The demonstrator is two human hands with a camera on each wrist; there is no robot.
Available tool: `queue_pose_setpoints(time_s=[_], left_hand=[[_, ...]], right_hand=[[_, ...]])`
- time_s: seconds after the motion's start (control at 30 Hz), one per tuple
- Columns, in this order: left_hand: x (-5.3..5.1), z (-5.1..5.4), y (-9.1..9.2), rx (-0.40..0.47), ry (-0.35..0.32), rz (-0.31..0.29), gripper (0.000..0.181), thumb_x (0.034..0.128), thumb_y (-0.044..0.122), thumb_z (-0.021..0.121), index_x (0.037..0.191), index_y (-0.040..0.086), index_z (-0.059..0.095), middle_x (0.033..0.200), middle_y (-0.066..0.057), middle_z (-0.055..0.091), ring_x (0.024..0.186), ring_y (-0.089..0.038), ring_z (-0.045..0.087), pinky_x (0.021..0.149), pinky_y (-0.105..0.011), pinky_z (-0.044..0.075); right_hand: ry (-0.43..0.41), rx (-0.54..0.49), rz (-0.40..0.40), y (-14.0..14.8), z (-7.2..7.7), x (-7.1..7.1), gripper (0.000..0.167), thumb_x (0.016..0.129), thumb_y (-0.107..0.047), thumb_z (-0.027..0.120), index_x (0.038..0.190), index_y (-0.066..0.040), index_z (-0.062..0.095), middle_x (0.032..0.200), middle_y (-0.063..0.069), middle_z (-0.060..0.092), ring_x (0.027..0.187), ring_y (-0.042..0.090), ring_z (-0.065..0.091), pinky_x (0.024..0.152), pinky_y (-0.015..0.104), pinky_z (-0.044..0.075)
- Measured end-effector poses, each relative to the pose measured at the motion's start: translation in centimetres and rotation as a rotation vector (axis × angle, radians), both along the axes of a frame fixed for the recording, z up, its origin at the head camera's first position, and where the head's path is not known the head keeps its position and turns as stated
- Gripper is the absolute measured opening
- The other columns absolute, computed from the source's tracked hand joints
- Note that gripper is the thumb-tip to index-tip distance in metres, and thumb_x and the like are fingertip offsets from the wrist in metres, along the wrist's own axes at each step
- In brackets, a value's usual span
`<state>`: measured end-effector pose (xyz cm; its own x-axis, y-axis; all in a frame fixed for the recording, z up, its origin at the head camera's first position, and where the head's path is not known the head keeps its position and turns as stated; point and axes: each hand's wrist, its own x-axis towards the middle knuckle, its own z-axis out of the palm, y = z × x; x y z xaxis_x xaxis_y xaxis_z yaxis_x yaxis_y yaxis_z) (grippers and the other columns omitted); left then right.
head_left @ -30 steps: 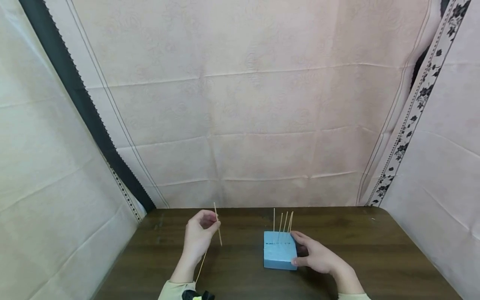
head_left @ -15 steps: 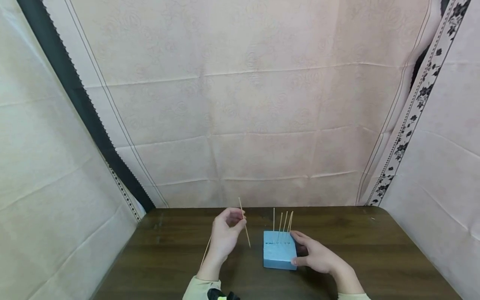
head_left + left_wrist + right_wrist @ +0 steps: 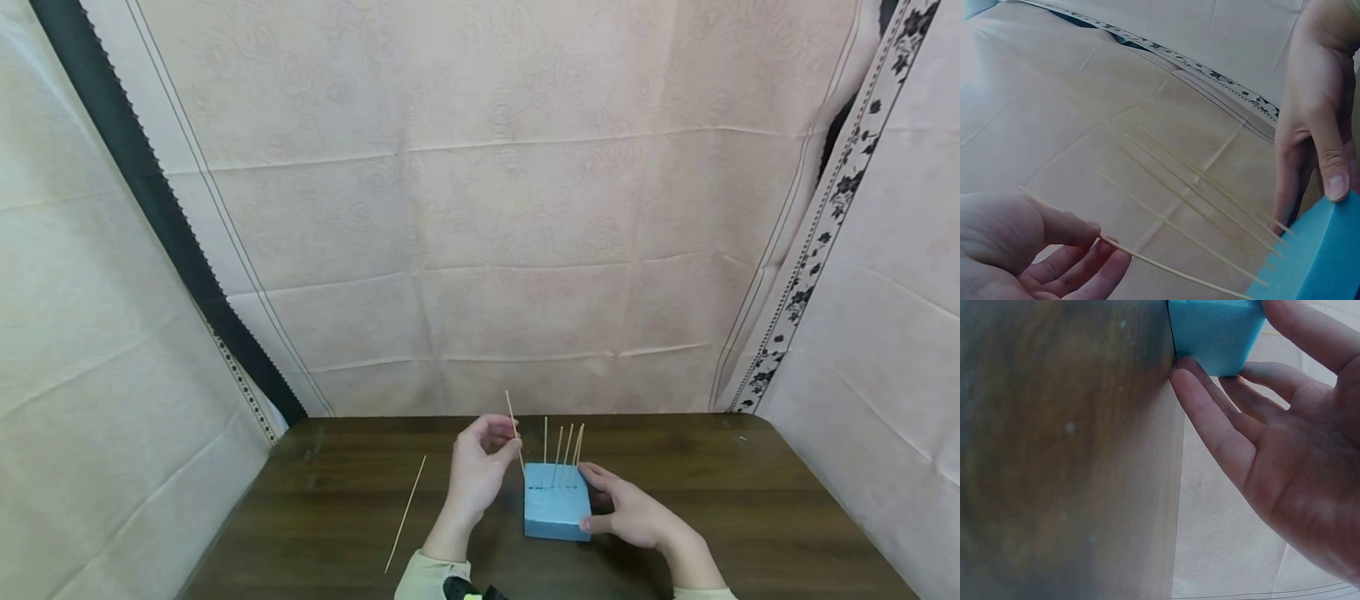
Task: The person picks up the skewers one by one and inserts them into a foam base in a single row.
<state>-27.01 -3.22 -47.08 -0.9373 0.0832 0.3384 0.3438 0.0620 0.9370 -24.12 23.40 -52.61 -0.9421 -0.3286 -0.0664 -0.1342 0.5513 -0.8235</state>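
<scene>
A thin wooden skewer (image 3: 510,408) is pinched between the thumb and fingertips of my left hand (image 3: 476,475), tilted with its top to the left. Its lower end reaches the left back edge of a light blue foam block (image 3: 557,505); whether it touches, I cannot tell. Several skewers (image 3: 1194,181) stand in a row in the block, toward its back. My right hand (image 3: 633,510) grips the block's right side, thumb at the front and fingers toward the back. In the right wrist view, fingers (image 3: 1213,415) lie against the block (image 3: 1216,334).
One loose skewer (image 3: 406,512) lies on the dark wooden table (image 3: 330,517), left of my left arm. Pale cloth (image 3: 525,250) hangs behind the table and along both sides.
My left hand has moved right with the skewer, from over the table's left part to the block's left edge. The loose skewer has come fully into sight. My right hand stays on the block.
</scene>
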Motion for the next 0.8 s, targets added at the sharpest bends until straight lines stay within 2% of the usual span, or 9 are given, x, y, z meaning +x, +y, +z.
queue_pose_setpoints(time_s=[0.4, 0.57, 0.8], left_hand=[[-0.1, -1.0, 1.3, -0.004, 0.035, 0.013, 0.019, 0.0971, 0.001, 0.078, 0.11, 0.015, 0.076, 0.103, -0.004, 0.074, 0.094, -0.019, 0.068, 0.082, -0.028, 0.06], [0.0, -1.0, 1.9, 0.0, 0.077, 0.009, 0.022, 0.0963, -0.002, 0.077, 0.11, 0.015, 0.076, 0.104, -0.006, 0.075, 0.095, -0.018, 0.07, 0.085, -0.028, 0.061], [0.1, -1.0, 2.0, -0.02, 0.07, 0.006, 0.022, 0.0966, -0.002, 0.077, 0.11, 0.015, 0.076, 0.106, -0.008, 0.075, 0.097, -0.016, 0.071, 0.089, -0.028, 0.061]], right_hand=[[-0.006, -0.013, 0.013, 0.2, -0.2, 0.0, 0.095, 0.088, -0.02, 0.089, 0.162, 0.007, 0.034, 0.167, 0.034, 0.03, 0.132, 0.047, 0.059, 0.105, 0.064, 0.049], [-0.001, -0.004, 0.001, 0.3, -0.1, 0.0, 0.096, 0.088, -0.022, 0.089, 0.162, 0.006, 0.035, 0.167, 0.034, 0.03, 0.132, 0.046, 0.06, 0.106, 0.065, 0.048], [0.001, 0.001, -0.004, 0.1, 0.0, 0.0, 0.096, 0.087, -0.022, 0.089, 0.162, 0.006, 0.036, 0.167, 0.034, 0.03, 0.132, 0.047, 0.06, 0.107, 0.067, 0.046]])
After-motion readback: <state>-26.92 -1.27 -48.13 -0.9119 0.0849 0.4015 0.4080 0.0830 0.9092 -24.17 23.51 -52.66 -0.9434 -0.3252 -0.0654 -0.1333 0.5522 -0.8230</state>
